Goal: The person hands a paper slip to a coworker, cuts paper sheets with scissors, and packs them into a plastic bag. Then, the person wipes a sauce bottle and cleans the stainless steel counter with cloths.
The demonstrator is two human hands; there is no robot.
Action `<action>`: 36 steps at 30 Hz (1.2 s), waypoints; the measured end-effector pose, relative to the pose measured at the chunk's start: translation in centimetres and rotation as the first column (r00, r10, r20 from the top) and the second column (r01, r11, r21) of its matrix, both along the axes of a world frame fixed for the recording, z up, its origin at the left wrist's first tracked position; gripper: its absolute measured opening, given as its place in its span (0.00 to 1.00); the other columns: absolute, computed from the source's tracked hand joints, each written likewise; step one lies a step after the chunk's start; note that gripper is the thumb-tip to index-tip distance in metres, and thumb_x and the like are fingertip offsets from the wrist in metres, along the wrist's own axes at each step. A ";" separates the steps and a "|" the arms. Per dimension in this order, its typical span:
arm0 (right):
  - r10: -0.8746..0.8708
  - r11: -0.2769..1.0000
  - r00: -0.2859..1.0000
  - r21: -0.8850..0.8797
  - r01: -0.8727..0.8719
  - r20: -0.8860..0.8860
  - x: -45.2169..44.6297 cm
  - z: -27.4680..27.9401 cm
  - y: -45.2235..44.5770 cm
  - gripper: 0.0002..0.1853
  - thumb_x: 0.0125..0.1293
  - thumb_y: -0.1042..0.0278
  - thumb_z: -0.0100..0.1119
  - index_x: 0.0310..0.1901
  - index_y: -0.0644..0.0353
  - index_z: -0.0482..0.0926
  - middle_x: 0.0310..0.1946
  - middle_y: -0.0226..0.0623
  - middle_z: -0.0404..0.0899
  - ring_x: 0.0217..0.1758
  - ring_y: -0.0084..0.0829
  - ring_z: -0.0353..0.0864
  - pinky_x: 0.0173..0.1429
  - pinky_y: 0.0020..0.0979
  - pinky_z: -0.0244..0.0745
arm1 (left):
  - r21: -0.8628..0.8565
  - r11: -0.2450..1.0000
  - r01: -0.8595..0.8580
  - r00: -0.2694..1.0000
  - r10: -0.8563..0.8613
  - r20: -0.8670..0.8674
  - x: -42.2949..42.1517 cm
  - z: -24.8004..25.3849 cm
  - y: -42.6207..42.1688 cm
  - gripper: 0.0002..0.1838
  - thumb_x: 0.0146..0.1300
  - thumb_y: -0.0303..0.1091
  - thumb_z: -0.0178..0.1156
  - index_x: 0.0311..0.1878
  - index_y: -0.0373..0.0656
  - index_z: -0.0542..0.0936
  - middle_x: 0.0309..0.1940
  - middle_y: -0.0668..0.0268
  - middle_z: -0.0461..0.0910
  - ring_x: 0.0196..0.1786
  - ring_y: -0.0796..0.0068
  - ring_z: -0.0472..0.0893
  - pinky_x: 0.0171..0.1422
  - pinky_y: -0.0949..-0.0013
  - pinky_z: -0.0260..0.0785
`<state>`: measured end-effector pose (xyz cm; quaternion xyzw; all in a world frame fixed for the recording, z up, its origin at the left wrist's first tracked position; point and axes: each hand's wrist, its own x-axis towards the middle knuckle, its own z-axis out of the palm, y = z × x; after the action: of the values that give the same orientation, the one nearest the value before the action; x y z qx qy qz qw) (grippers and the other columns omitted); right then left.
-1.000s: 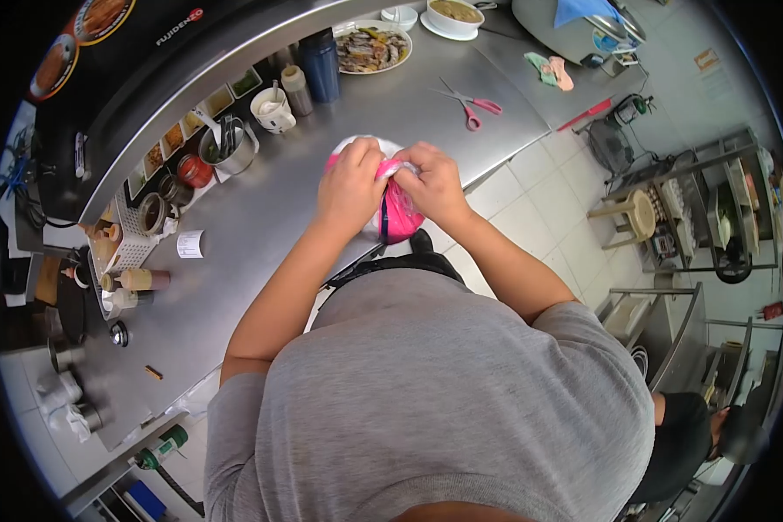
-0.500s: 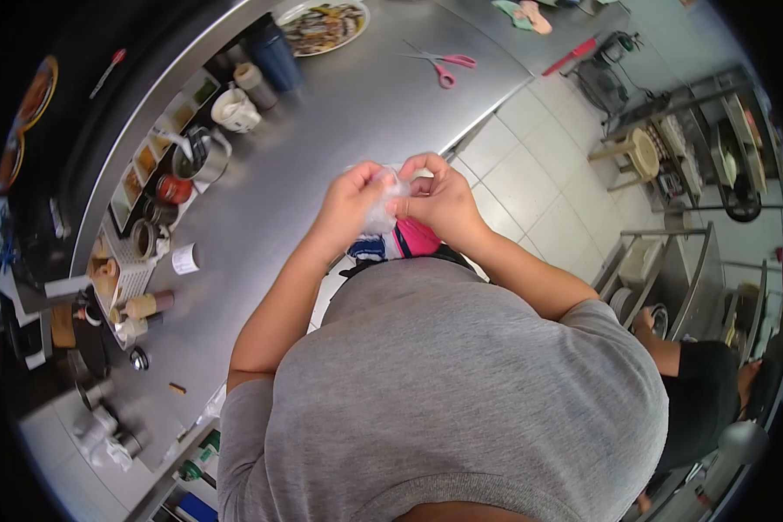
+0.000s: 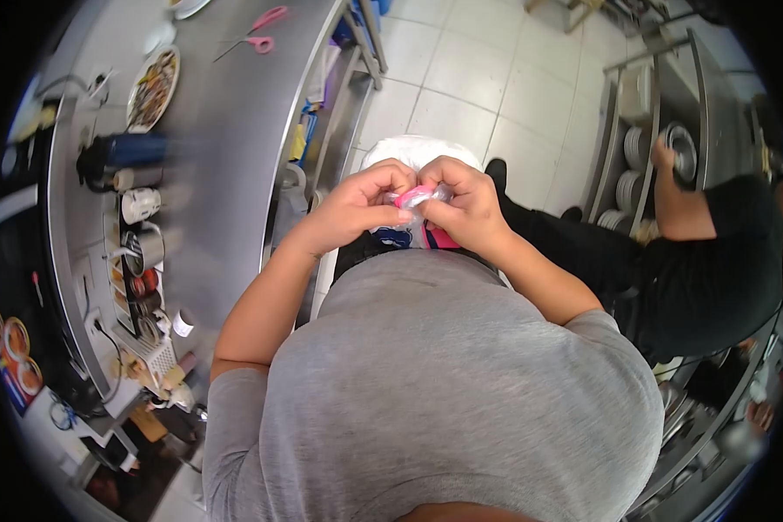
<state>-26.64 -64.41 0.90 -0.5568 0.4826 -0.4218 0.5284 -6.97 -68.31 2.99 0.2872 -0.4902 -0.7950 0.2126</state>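
Note:
My left hand point(image 3: 365, 198) and my right hand point(image 3: 463, 205) meet in front of my waist, fingers bent and pinching. Between them they grip a crumpled piece of clear plastic point(image 3: 419, 198), with pink showing at it; whether it is a bag I cannot tell. Just beyond my knuckles is a white, rounded thing point(image 3: 422, 148), possibly a plastic bag, partly hidden by my hands. Below the plastic, navy and pink fabric point(image 3: 393, 237) shows at my waist.
Left of me runs a steel counter point(image 3: 226, 139) carrying pink-handled scissors point(image 3: 259, 42), a plate of food point(image 3: 154, 89), a white mug point(image 3: 139, 205) and sauce containers. At right, a person in black point(image 3: 713, 261) reaches toward a rack with stacked plates point(image 3: 628, 191).
My view and body have turned rightward, so the counter now lies farther left and the person at right shows more. Both hands still hold the plastic, and a white thing now appears behind them.

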 end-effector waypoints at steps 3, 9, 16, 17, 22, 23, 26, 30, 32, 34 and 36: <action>-0.081 0.995 0.996 0.064 0.078 0.040 -3.4 -1.7 1.4 0.08 0.52 0.74 0.64 0.32 0.62 0.75 0.27 0.34 0.76 0.32 0.24 0.75 0.36 0.26 0.70 | -0.076 0.990 0.121 0.957 -0.096 0.272 -4.1 -0.9 -0.4 0.06 0.66 0.29 0.59 0.37 0.42 0.72 0.42 0.71 0.68 0.41 0.85 0.69 0.43 0.77 0.64; -0.225 0.973 0.974 0.053 0.225 -0.004 -7.2 -4.6 1.8 0.07 0.56 0.74 0.62 0.34 0.63 0.73 0.25 0.37 0.76 0.26 0.30 0.78 0.31 0.30 0.72 | -0.083 0.979 0.185 0.941 -0.152 0.303 -8.6 -4.6 -1.9 0.10 0.64 0.36 0.63 0.37 0.41 0.73 0.39 0.71 0.67 0.38 0.83 0.67 0.42 0.77 0.62; -0.381 0.919 0.908 0.038 0.393 -0.175 -4.2 -10.2 1.2 0.08 0.56 0.74 0.59 0.34 0.65 0.70 0.29 0.47 0.74 0.31 0.45 0.77 0.38 0.35 0.73 | -0.300 0.943 0.143 0.923 -0.017 0.385 -8.3 -8.7 -0.4 0.15 0.55 0.27 0.66 0.44 0.41 0.74 0.47 0.68 0.69 0.51 0.77 0.69 0.55 0.73 0.62; -0.323 0.931 0.934 0.127 0.343 -0.153 -4.2 -10.2 0.7 0.08 0.56 0.74 0.59 0.34 0.65 0.70 0.28 0.47 0.75 0.31 0.43 0.77 0.38 0.35 0.73 | -0.319 0.935 0.153 0.898 0.003 0.439 -7.9 -9.5 -0.6 0.14 0.57 0.25 0.64 0.45 0.40 0.73 0.44 0.67 0.72 0.48 0.78 0.71 0.56 0.73 0.64; -0.189 0.887 0.842 0.457 -0.075 0.505 -5.3 -13.1 -1.1 0.12 0.59 0.70 0.64 0.42 0.61 0.74 0.30 0.33 0.78 0.29 0.20 0.76 0.37 0.25 0.73 | -0.171 0.985 -0.014 0.836 0.105 0.539 -6.1 -12.6 -2.1 0.06 0.63 0.23 0.53 0.43 0.38 0.72 0.34 0.71 0.75 0.37 0.83 0.72 0.45 0.77 0.66; -0.141 0.888 0.923 0.459 -0.042 0.357 -5.3 -13.8 -1.4 0.13 0.55 0.71 0.67 0.40 0.63 0.74 0.29 0.35 0.77 0.29 0.24 0.76 0.36 0.26 0.73 | -0.110 0.992 -0.062 0.864 0.109 0.491 -6.3 -12.7 -2.4 0.06 0.63 0.24 0.53 0.43 0.38 0.73 0.33 0.70 0.75 0.35 0.83 0.72 0.42 0.78 0.65; -0.141 0.972 0.990 0.186 0.144 -0.028 -4.2 -15.3 -1.4 0.14 0.52 0.72 0.67 0.37 0.64 0.73 0.28 0.37 0.76 0.29 0.30 0.76 0.35 0.28 0.71 | 0.056 0.994 -0.095 0.904 0.063 0.422 -5.6 -13.8 -2.7 0.05 0.64 0.22 0.50 0.42 0.39 0.72 0.35 0.71 0.72 0.36 0.83 0.71 0.42 0.79 0.65; -0.283 0.944 0.955 0.148 0.294 -0.091 -3.0 -16.5 -2.5 0.12 0.50 0.74 0.64 0.35 0.64 0.72 0.28 0.41 0.74 0.29 0.38 0.75 0.34 0.32 0.72 | 0.055 0.991 -0.122 0.927 0.094 0.362 -5.6 -16.0 -2.6 0.04 0.64 0.22 0.53 0.41 0.40 0.70 0.39 0.69 0.69 0.40 0.83 0.70 0.43 0.78 0.66; -0.361 0.923 0.911 0.061 0.379 -0.200 -2.1 -18.4 -3.0 0.10 0.52 0.75 0.62 0.34 0.62 0.71 0.28 0.43 0.74 0.28 0.42 0.76 0.33 0.37 0.72 | 0.010 0.990 -0.142 0.923 0.129 0.363 -6.8 -16.7 -2.4 0.04 0.65 0.24 0.55 0.40 0.40 0.69 0.40 0.69 0.68 0.41 0.82 0.70 0.44 0.76 0.67; -0.450 0.892 0.818 -0.143 0.429 -0.357 -1.6 -21.2 -3.7 0.09 0.53 0.75 0.62 0.34 0.61 0.71 0.27 0.44 0.74 0.28 0.44 0.77 0.32 0.39 0.73 | -0.037 0.987 -0.157 0.914 0.160 0.373 -8.3 -17.5 -2.2 0.06 0.65 0.25 0.57 0.39 0.40 0.69 0.40 0.68 0.67 0.42 0.81 0.71 0.44 0.75 0.68; -0.425 0.890 0.762 -0.071 0.451 -0.489 -2.5 -23.1 -5.1 0.10 0.55 0.72 0.63 0.34 0.60 0.71 0.33 0.46 0.76 0.37 0.49 0.78 0.39 0.43 0.73 | -0.143 0.975 -0.168 0.889 0.213 0.406 -8.9 -19.5 -2.8 0.09 0.65 0.28 0.60 0.44 0.40 0.71 0.43 0.64 0.70 0.43 0.75 0.72 0.44 0.73 0.69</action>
<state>-29.19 -69.54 -22.21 -0.5032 0.7279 -0.3654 0.2889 -15.86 -71.16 -16.47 0.4861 -0.5347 -0.6634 0.1942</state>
